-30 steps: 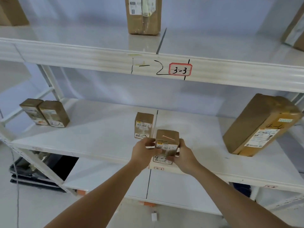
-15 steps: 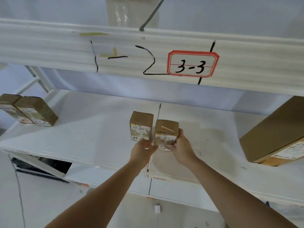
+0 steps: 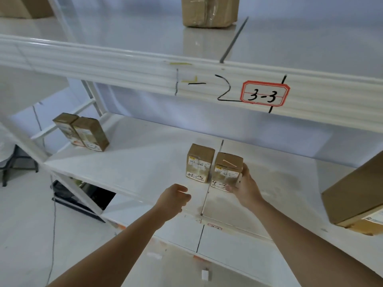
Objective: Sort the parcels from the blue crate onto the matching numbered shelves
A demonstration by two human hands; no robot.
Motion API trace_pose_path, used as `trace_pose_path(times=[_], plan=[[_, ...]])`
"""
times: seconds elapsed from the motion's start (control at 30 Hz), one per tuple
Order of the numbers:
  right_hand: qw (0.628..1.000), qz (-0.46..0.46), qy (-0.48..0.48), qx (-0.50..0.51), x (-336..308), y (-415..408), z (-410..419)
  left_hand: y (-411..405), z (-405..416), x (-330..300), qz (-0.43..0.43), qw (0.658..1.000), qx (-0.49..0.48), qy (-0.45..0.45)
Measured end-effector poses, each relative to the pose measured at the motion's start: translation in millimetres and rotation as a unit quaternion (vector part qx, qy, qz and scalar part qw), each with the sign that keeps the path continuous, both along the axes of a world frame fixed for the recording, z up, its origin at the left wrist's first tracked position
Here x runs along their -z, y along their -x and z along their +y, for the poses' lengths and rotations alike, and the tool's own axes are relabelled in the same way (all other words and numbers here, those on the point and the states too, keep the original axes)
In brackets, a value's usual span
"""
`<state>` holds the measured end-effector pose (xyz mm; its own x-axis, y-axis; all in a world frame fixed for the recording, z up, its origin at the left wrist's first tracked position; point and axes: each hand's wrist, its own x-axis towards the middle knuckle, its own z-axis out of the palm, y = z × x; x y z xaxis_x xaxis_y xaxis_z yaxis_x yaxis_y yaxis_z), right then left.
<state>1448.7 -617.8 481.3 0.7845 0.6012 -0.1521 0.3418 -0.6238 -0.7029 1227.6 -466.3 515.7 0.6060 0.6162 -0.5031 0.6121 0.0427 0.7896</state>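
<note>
A small brown parcel stands upright on the middle white shelf, just right of the black dividing line. My right hand grips its right side and lower front. A second small brown parcel stands right beside it, left of the line. My left hand hovers over the shelf's front edge, fingers loosely curled, holding nothing. The shelf rail above carries the handwritten mark "1-2" and a red-framed label "3-3". The blue crate is out of view.
Two brown parcels lie at the shelf's left end. A large brown box leans at the right. Another parcel stands on the upper shelf. Dark items sit under the shelf at left.
My left hand has let go of the parcel and drawn back to the left. The parcel has moved from the shelf's front edge to beside the other one. The camera pulled back.
</note>
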Motion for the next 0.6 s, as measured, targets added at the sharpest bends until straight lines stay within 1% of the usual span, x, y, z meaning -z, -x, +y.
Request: trace_pose_path(times=[0.13, 0.2, 0.27, 0.3, 0.37, 0.47, 0.53, 0.6], plan=[[1.0, -0.005, 0.023, 0.012, -26, 13, -7, 56, 1, -14, 0.008, 0.999, -0.013, -0.036], [0.999, -0.024, 0.023, 0.022, -45, 24, -14, 89, 1, -24, 0.031, 0.992, 0.027, -0.122], [0.997, -0.078, 0.021, 0.017, -71, 43, -20, 129, 0, -39, 0.064, 0.97, 0.073, -0.223], [0.994, -0.11, 0.015, 0.01, -84, 55, -21, 151, -1, -49, 0.079, 0.958, 0.087, -0.261], [0.986, -0.166, 0.005, -0.014, -111, 80, -20, 191, -2, -69, 0.102, 0.94, 0.095, -0.31], [0.972, -0.213, -0.001, -0.101, -155, 151, -10, 265, -10, -105, 0.127, 0.921, 0.085, -0.357], [0.956, -0.212, 0.011, -0.201, -173, 210, 2, 314, -19, -126, 0.138, 0.915, 0.069, -0.374], [0.916, -0.232, 0.02, -0.326, -185, 283, 16, 372, -33, -142, 0.149, 0.907, 0.044, -0.391]])
